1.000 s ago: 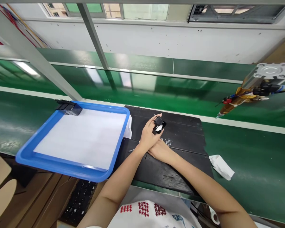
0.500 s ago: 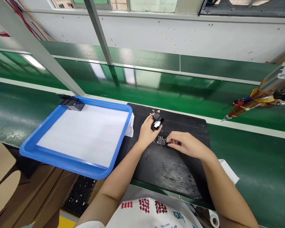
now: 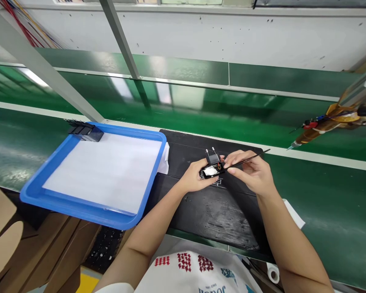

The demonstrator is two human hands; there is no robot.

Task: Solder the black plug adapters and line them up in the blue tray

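Observation:
My left hand (image 3: pixel 193 177) is closed around a black plug adapter housing (image 3: pixel 214 158), its two metal pins pointing up and away. The housing is open on the side facing me, with white material and small coloured parts visible inside. My right hand (image 3: pixel 251 171) grips slim black tweezers (image 3: pixel 256 155), their rear end sticking out to the upper right. Their tip is at the housing's right end, partly hidden by the fingers. Both hands meet above a black mat (image 3: pixel 201 215) with white markings.
A blue tray (image 3: pixel 76 207) lined with white paper lies left, with several black plug housings (image 3: pixel 87 132) at its far left corner. A dispenser nozzle (image 3: pixel 301 140) hangs at the right. White paper (image 3: pixel 293 213) lies beside my right forearm. A slanted metal post (image 3: pixel 61 83) rises behind the tray.
My right hand has risen from the mat to the housing, and the tweezers now show plainly. My left hand has moved slightly right and down, turning the housing so its open side faces me.

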